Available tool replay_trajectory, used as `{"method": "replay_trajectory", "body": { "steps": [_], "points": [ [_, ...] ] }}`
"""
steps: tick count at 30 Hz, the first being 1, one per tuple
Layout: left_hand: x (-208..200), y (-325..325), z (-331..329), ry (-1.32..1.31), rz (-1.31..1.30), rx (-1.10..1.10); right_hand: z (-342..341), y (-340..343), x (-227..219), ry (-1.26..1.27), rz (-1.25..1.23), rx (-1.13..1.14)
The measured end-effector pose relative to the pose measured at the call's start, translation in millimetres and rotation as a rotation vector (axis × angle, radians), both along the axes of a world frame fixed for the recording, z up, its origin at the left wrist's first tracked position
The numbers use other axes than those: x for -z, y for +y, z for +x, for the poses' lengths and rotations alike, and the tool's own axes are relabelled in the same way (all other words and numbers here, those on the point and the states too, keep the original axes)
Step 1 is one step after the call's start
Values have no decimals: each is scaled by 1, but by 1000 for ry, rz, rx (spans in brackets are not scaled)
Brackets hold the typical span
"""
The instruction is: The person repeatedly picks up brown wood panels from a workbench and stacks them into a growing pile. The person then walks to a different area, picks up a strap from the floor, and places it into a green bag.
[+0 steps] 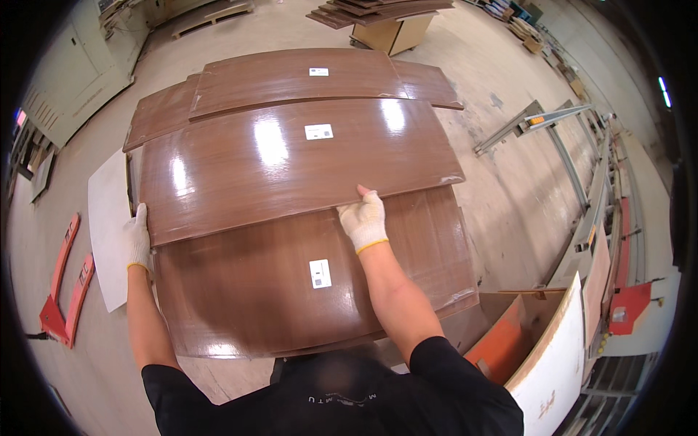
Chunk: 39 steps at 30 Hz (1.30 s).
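Brown board [291, 161] gripped by its near edge, midway between front board [247, 291] and rear board [269, 80]

The front board is partly hidden by the board and an arm; its near edge is covered by the black shirt [320, 396]. The white panel [107, 232] is overlapped at the left. By the right hand [365, 220] the edge is clamped, thumb on top, fingers hidden beneath. The left hand [136, 240] is set against the left end; whether its fingers are closed cannot be told. Lettering is borne by the shirt and the red forks [67, 291]; on the white labels [318, 131], print is too small to be read
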State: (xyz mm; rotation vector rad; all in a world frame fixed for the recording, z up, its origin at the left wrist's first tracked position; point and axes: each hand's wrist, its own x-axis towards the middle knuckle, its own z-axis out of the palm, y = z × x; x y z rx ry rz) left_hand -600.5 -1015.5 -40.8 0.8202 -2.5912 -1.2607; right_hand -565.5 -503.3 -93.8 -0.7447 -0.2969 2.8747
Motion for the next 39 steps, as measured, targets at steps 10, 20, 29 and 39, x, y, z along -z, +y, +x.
{"method": "replay_trajectory", "body": {
  "steps": [10, 20, 29, 39],
  "points": [
    [24, -27, -62, -88, -156, 110, -23, -12, -7, -67, 297, -212],
    [40, -69, -90, -243, -921, 291, -4, 82, -65, -452, 987, -591],
    [43, 53, -24, 49, -932, 622, 36, 98, -32, -468, 984, -244],
    [49, 83, -1, 143, -806, 515, 76, 89, -30, -321, 2086, -349]
  ]
}}
